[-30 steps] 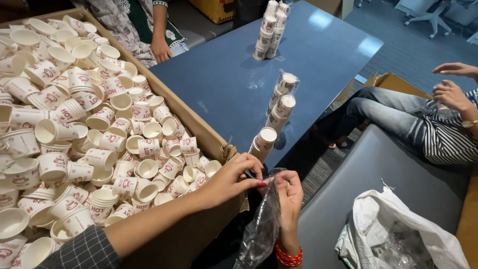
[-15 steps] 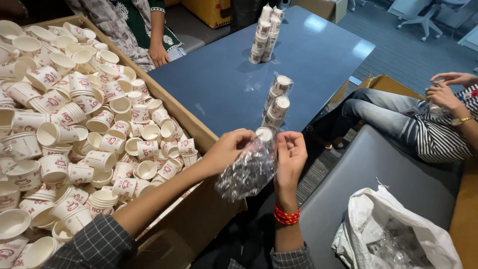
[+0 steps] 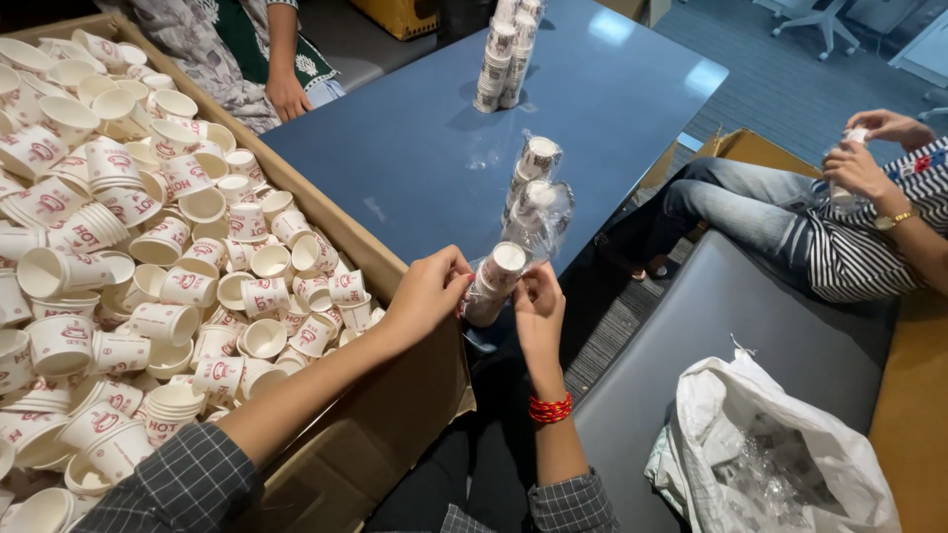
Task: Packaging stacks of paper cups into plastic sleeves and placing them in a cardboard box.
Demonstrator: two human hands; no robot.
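My left hand (image 3: 427, 292) and my right hand (image 3: 538, 308) both grip a stack of white paper cups (image 3: 494, 278) lying on its side at the near edge of the blue table (image 3: 415, 148). Clear plastic wrap (image 3: 546, 219) trails from the stack's far end. Two more wrapped cup stacks (image 3: 533, 170) lie just beyond it on the table. A red bangle sits on my right wrist.
A big cardboard box (image 3: 395, 395) on my left holds several loose red-printed paper cups (image 3: 168, 257). Upright cup stacks (image 3: 506, 54) stand at the table's far end. A white plastic bag (image 3: 780, 454) lies on a grey seat at right. Other people sit at the back left (image 3: 286, 94) and at right (image 3: 869, 178).
My hands have gone from handling a crumpled clear plastic bag to gripping a cup stack at the table's edge. The view has shifted slightly toward the table.
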